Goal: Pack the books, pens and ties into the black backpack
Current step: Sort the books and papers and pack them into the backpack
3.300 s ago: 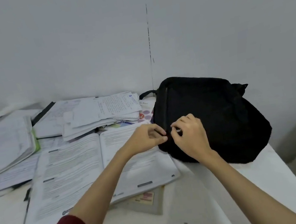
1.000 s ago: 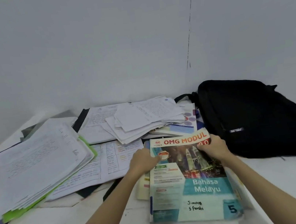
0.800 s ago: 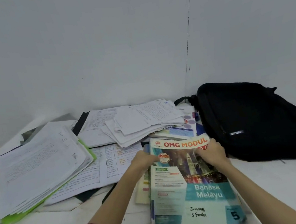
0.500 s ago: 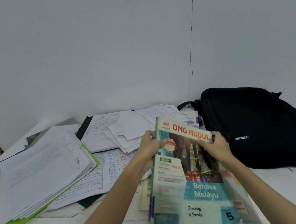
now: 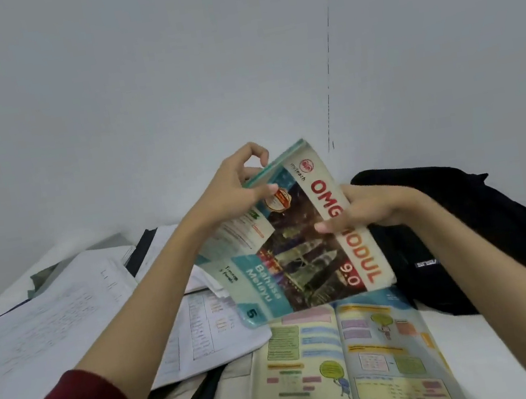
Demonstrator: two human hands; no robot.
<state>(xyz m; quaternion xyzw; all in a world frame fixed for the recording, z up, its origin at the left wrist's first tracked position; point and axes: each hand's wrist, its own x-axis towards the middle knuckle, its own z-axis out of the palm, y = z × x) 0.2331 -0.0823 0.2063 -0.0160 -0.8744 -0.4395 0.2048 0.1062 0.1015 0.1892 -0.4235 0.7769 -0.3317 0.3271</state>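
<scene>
Both hands hold the teal, glossy "OMG MODUL" workbook point(image 5: 298, 241) aloft: left hand point(image 5: 236, 189) pinches its top corner, right hand point(image 5: 362, 210) grips its edge. The black fabric backpack point(image 5: 485, 234) lies just beyond the right hand.

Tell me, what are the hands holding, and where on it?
Both hands hold the book, lifted off the table. The left hand pinches its far top corner; the right hand grips the title edge.

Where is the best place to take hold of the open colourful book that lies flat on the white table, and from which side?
Grip the open colourful book by its near left corner, coming from the front edge of the white table. That corner lies free, while its far edge sits under the teal lifted book.
</scene>
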